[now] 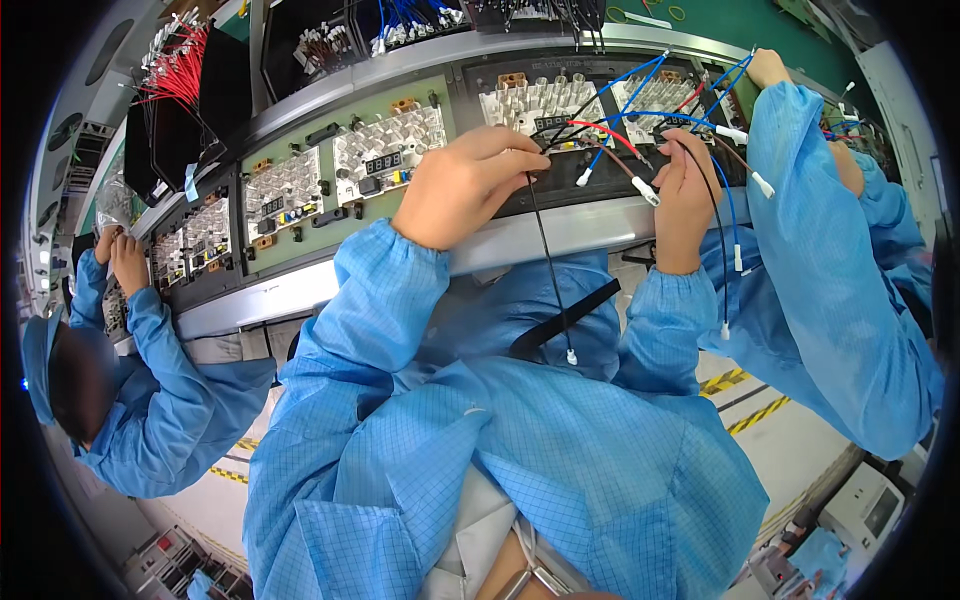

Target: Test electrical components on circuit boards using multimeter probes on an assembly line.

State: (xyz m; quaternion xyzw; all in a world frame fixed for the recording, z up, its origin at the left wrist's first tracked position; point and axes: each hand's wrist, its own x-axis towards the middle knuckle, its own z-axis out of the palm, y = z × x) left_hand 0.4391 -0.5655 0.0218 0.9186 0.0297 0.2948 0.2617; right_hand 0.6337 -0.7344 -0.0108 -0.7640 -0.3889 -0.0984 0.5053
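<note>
Black lead wire [547, 250] hangs off the near side of the bench rail, its upper end at a PCB's near edge, white terminal [571, 356] dangling over the person's lap. Prob. v. light, bendy but a bit springy, insulation maybe slick; weak spot I'd guess is the crimp. Best hold: L/R fingertips just behind the end, on the insulation, no yanking.

Left hand [465, 190] has it, thumb + fingers pinched narrow at the top end; exact grip pt. hidden by the knuckles. Right hand [685, 205] is near, fingertips drawn together, apparently on a second black lead wire [721, 235] that arcs down past the wrist; can't tell if it's nipping others too. Brown lead [625, 170] w/ white sleeve ends just beside that thumb; red lead [615, 135] runs close by.

Beyond: PCB [490, 108] w/ digit display [553, 124] & clear cylinders, set in a black carrier plate [590, 198] behind the metal rail [600, 226]. Further R, a co-worker [835, 250] reaches to blue leads [640, 68]; far L, another co-worker [165, 400] near a black bin [215, 110] of red wires [185, 75].
</note>
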